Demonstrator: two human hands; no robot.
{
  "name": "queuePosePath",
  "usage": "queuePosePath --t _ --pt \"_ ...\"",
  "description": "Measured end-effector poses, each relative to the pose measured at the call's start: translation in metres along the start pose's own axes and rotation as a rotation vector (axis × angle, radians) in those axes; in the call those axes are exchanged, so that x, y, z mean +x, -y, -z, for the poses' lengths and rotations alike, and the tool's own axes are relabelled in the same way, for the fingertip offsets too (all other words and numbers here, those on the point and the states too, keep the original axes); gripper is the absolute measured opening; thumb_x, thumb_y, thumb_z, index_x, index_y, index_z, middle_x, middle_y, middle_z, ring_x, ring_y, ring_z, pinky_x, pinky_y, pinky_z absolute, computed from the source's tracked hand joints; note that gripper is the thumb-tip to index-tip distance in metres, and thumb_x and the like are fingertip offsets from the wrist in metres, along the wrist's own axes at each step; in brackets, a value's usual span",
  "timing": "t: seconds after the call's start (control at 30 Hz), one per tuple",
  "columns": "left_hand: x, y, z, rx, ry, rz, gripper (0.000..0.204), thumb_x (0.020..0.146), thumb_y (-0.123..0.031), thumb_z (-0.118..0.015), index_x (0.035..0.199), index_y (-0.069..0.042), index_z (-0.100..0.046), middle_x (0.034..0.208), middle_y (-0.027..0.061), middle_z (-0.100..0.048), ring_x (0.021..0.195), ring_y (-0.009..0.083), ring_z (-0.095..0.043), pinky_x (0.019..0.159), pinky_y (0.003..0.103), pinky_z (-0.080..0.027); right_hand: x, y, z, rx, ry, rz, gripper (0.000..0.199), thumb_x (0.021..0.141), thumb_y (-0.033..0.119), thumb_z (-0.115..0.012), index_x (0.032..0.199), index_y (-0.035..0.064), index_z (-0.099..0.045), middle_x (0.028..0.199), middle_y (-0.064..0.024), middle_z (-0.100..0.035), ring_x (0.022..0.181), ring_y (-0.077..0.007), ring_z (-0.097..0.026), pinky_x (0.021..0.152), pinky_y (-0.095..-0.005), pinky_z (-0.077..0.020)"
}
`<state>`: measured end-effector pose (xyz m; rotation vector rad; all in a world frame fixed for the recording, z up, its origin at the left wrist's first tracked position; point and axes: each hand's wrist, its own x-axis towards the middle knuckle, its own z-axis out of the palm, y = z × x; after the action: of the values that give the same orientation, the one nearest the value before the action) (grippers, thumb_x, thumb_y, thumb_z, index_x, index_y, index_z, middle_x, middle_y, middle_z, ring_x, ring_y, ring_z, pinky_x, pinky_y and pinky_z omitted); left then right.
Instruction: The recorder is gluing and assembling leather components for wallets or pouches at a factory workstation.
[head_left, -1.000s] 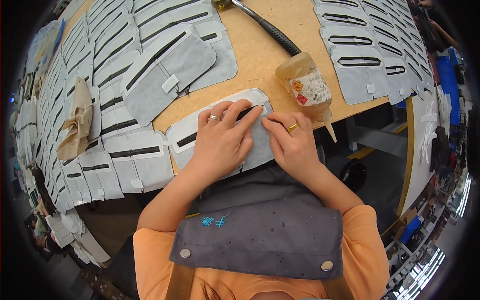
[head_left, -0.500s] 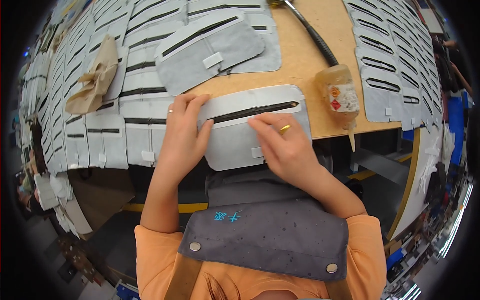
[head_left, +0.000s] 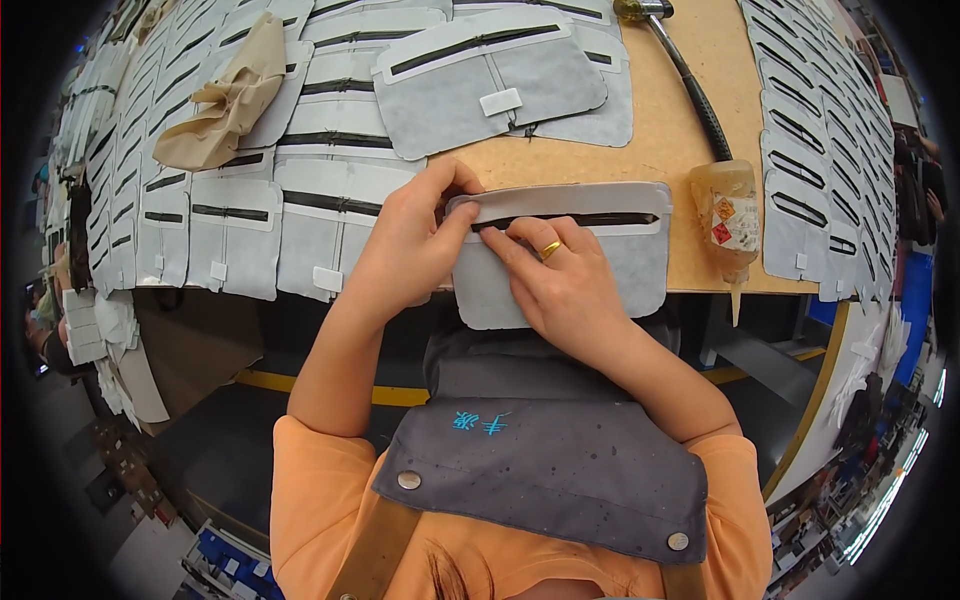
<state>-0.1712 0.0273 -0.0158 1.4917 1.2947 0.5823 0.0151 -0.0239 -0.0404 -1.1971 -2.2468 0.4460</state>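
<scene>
A pale grey panel with rounded corners lies at the table's front edge, partly overhanging it. Along its upper part runs a long black-edged slit framed by a white band. My left hand grips the panel's left end, thumb on top near the slit's left tip and the other fingers curled at the edge. The fingers of my right hand, which wears a gold ring, are bent together in a pinch on the slit, close to my left thumb. My right palm covers the panel's lower middle.
Overlapping rows of similar panels cover the table's left, with two loose ones behind my hands. Crumpled beige cloth rests on them. A hammer and a nozzle bottle lie right; more panels lie beyond.
My right hand has slid left along the slit, closer to my left hand. My left thumb has moved onto the slit's left end. The whole view has shifted slightly.
</scene>
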Motion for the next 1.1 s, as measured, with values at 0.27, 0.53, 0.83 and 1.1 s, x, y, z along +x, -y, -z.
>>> queuePosePath --t 0.27,0.53,0.83,1.1 --pt "0.004 0.003 0.0 0.113 -0.086 -0.226 0.009 0.087 -0.002 -0.059 0.095 0.0 -0.055 0.086 0.0069 -0.059 0.08 0.0159 -0.055 0.075 0.029 -0.045 0.003 0.001 0.001 -0.001 0.019 -0.052 0.041 0.076 0.006 -0.066 0.117 0.0087 -0.066 0.103 -0.0016 -0.056 0.093 -0.0212 -0.052 0.078 -0.0353 -0.043" --pt "0.008 0.01 0.002 0.389 -0.103 -0.37 0.01 0.084 -0.003 -0.061 0.093 -0.001 -0.058 0.086 0.0087 -0.058 0.076 0.0214 -0.055 0.069 0.031 -0.044 0.002 0.003 -0.002 -0.122 0.042 0.009 0.047 0.074 0.009 -0.065 0.122 0.0113 -0.063 0.107 -0.0017 -0.054 0.091 -0.0199 -0.05 0.078 -0.0345 -0.0412" --pt "0.015 0.006 0.006 0.353 -0.066 -0.274 0.011 0.082 -0.002 -0.061 0.092 0.0 -0.058 0.083 0.0081 -0.055 0.074 0.019 -0.053 0.068 0.03 -0.045 0.003 0.001 -0.005 -0.262 0.041 0.089 0.046 0.075 0.01 -0.061 0.121 0.0155 -0.062 0.107 -0.0008 -0.052 0.088 -0.0182 -0.048 0.081 -0.0328 -0.0377" --pt "0.016 0.006 0.006 0.369 -0.074 -0.292 0.012 0.082 -0.002 -0.061 0.093 0.0 -0.058 0.082 0.0083 -0.057 0.072 0.0189 -0.055 0.067 0.03 -0.046 0.009 0.004 -0.002 -0.253 0.078 0.055 0.048 0.075 0.009 -0.061 0.122 0.0145 -0.061 0.103 -0.0016 -0.052 0.088 -0.0191 -0.048 0.08 -0.0332 -0.0372"
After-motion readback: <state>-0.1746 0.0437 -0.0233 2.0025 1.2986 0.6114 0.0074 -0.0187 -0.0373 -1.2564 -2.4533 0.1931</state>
